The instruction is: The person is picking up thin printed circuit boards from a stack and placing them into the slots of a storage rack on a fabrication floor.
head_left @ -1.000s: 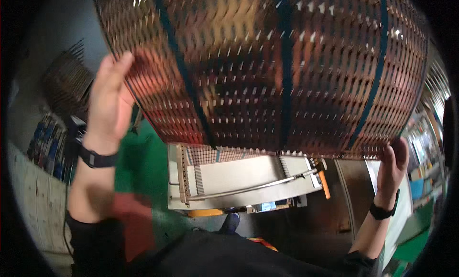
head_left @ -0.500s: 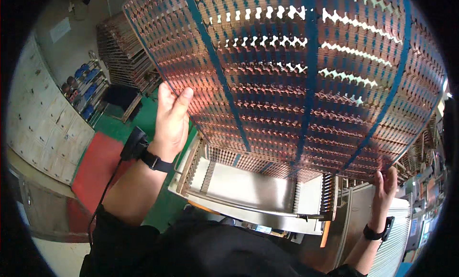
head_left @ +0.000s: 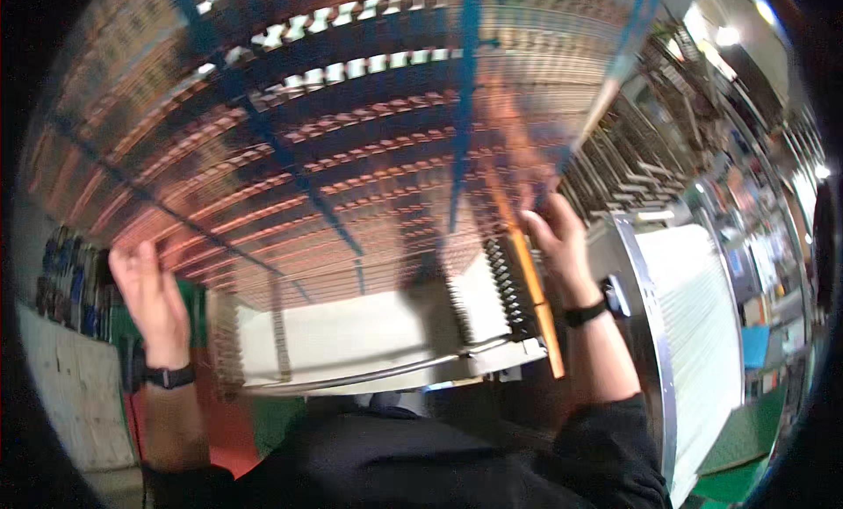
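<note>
A large thin copper-coloured circuit board panel, with blue bands and rows of cut-outs, fills the upper part of the view, tilted up in front of me. At its lower left edge is my left hand, thumb and fingers pinched on the border. My right hand grips the right edge, fingers partly blurred. Below the panel stands a white tray-like rack with toothed combs at its sides and a metal bar along its front. The panel's lower edge is smeared, so I cannot tell whether it touches the rack.
An orange strip slants beside the rack's right end. Farther right, a metal frame holds a white ribbed stack. Slatted racks stand behind it. Pale cabinets are at the left, near a red floor patch.
The view has swung to the right, so the panel and rack appear farther left. My right hand has come higher along the panel's right edge. Both hands keep their hold.
</note>
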`<state>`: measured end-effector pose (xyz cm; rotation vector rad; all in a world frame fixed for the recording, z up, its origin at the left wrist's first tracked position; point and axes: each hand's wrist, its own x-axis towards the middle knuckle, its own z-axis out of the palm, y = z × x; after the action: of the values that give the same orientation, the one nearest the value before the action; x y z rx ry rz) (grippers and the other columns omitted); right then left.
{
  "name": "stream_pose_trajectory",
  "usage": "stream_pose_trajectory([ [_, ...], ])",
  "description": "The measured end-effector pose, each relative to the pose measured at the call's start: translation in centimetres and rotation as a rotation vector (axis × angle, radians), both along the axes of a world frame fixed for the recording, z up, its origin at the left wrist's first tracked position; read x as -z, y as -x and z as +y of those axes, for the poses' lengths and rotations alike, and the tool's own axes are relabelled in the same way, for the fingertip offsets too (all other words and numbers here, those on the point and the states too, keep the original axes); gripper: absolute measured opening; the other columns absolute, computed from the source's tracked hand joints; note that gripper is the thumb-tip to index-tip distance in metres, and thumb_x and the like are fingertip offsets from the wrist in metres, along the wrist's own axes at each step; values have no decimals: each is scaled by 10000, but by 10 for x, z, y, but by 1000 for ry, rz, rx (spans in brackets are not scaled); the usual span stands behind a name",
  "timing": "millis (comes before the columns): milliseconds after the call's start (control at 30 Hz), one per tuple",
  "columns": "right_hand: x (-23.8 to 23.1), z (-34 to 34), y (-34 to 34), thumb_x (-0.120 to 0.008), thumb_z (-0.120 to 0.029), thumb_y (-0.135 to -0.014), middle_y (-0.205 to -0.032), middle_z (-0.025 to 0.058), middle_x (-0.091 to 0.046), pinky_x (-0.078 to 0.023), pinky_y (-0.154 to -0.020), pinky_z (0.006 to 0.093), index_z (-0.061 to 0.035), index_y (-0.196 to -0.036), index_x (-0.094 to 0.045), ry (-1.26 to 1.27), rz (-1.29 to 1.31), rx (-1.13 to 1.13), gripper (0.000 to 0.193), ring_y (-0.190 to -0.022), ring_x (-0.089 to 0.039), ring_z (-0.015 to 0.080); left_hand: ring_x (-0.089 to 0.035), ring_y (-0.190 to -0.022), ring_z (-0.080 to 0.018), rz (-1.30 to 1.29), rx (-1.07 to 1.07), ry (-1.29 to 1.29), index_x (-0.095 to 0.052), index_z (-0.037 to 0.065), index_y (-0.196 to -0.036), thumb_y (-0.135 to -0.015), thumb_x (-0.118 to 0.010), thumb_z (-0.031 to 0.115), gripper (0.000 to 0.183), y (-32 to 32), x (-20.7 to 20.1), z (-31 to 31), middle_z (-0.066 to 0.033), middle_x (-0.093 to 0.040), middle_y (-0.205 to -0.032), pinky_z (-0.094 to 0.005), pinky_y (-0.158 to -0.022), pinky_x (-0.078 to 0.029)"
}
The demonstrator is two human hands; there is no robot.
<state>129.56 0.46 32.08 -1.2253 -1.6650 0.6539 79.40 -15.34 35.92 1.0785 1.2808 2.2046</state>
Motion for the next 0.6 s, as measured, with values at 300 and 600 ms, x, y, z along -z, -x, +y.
stream_pose_trajectory([
  [300, 17, 1, -7, -680, -45, -931, -942, 25, -682, -497, -788, 249, 14, -1127, -612, 101, 146, -87, 216, -862, -605, 75, -492, -1227, -177, 57, 154, -44, -408, 34, -1350, -1032, -550, 158, 370, -1, 6, 16, -96, -514, -1344, -353, -1075, -378],
  [600, 38, -1, -17, -792, -108, -849, -891, 58, -645, -498, -715, 289, 30, -1016, -635, -61, -279, 89, 267, -793, -586, 128, -528, -1179, -175, 194, 50, 58, -391, 95, -1352, -1036, -546, 188, 365, -22, -3, 12, -66, -541, -1261, -362, -1022, -432],
])
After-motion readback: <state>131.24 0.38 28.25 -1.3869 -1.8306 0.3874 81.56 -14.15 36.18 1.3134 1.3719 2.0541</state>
